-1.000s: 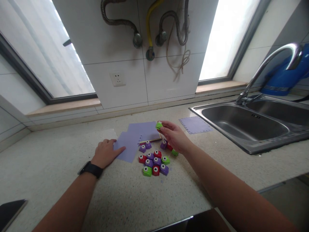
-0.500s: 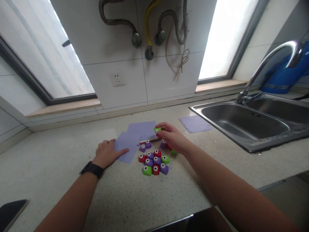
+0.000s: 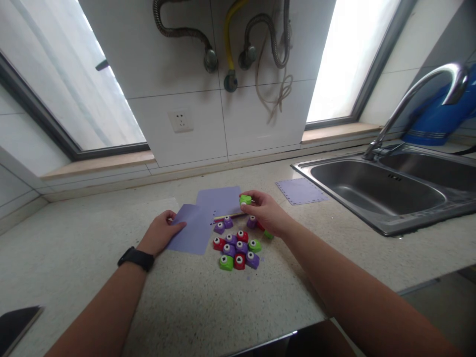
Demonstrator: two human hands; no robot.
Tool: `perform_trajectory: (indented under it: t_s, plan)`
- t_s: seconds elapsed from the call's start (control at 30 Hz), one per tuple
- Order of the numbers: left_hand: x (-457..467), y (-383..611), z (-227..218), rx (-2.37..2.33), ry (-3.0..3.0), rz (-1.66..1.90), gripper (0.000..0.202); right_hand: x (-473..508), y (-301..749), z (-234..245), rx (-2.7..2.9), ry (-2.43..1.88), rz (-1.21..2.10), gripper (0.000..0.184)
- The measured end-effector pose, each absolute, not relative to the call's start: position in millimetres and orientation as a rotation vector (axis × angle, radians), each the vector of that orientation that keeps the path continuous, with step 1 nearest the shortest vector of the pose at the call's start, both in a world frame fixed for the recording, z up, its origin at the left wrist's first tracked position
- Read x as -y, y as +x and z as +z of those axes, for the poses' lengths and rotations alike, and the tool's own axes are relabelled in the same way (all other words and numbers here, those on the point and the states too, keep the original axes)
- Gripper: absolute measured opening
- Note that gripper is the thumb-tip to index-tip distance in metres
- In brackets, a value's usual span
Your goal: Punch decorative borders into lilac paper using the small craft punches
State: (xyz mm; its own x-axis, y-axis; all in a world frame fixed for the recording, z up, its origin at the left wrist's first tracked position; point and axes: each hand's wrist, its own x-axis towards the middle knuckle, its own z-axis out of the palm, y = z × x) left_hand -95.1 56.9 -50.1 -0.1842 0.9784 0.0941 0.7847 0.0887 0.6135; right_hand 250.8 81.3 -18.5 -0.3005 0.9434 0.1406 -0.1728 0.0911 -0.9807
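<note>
Pinched along its left edge, a sheet of purple paper (image 3: pixel 194 230) is in my left hand (image 3: pixel 160 233), its thumb on top. My right hand (image 3: pixel 266 210) grips a green craft punch (image 3: pixel 245 200) with a white button, held above the counter near a second purple sheet (image 3: pixel 219 198). Below lie several craft punches in purple (image 3: pixel 241 247), red (image 3: pixel 240 261) and green (image 3: pixel 226 262), grouped close together. A few more punches rest partly hidden under my right hand. Thin pencil-like sticks (image 3: pixel 223 218) lie across the front of the second sheet.
A purple sheet with punched edges (image 3: pixel 300 191) lies beside the steel sink (image 3: pixel 372 183) on the right. A dark flat object (image 3: pixel 18 322) is at the lower left. The tiled wall carries a socket (image 3: pixel 180 120) and hoses.
My left hand has gone from lying spread on the near sheet to pinching its edge, and the sheet has shifted slightly left. The green punch has turned and shows more in my right hand.
</note>
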Motion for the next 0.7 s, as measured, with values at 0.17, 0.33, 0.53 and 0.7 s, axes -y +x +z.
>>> perform_trajectory:
  t_s: [0.17,0.33,0.53,0.7]
  plan:
    - [-50,-85,-43,-1.489,1.325,1.197,0.049,-82,251,-18,1.343,-0.809,1.399,0.036]
    - [-47,-63,-48,-1.302,1.023,1.407,0.055,-83,252,-18,1.353,-0.809,1.408,0.036]
    - [-55,-57,-54,-1.193,0.929,1.711,0.054,-84,252,-17,1.365,-0.867,1.372,0.036]
    - [-54,-55,-49,-1.131,0.851,1.795,0.05,-80,254,-12,1.379,-0.867,1.292,0.037]
